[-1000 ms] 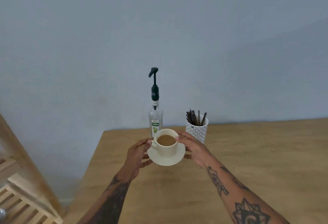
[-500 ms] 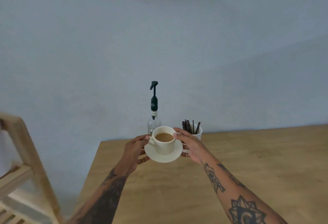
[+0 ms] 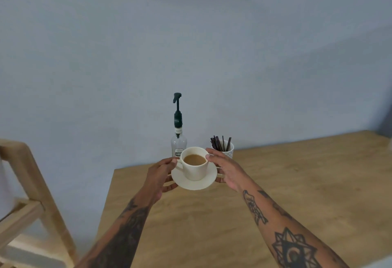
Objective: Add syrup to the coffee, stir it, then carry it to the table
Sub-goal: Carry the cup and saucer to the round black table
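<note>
A cream cup (image 3: 197, 171) of milky coffee stands on a cream saucer (image 3: 194, 182), held up in the air above the wooden counter (image 3: 275, 193). My left hand (image 3: 160, 177) grips the saucer's left rim, its thumb by the cup handle. On the right side my right hand (image 3: 228, 169) holds the saucer, thumb resting at the cup's rim. Behind the cup stands a clear syrup bottle (image 3: 178, 142) with a dark pump, against the wall.
A white patterned holder (image 3: 229, 151) with several dark stir sticks stands behind my right hand. A light wooden frame (image 3: 31, 182) stands at the left, beyond the counter's left edge. A grey-blue wall backs the counter.
The cup and saucer have risen off the counter in both hands. My view has tilted up, so the wooden frame at the left shows more.
</note>
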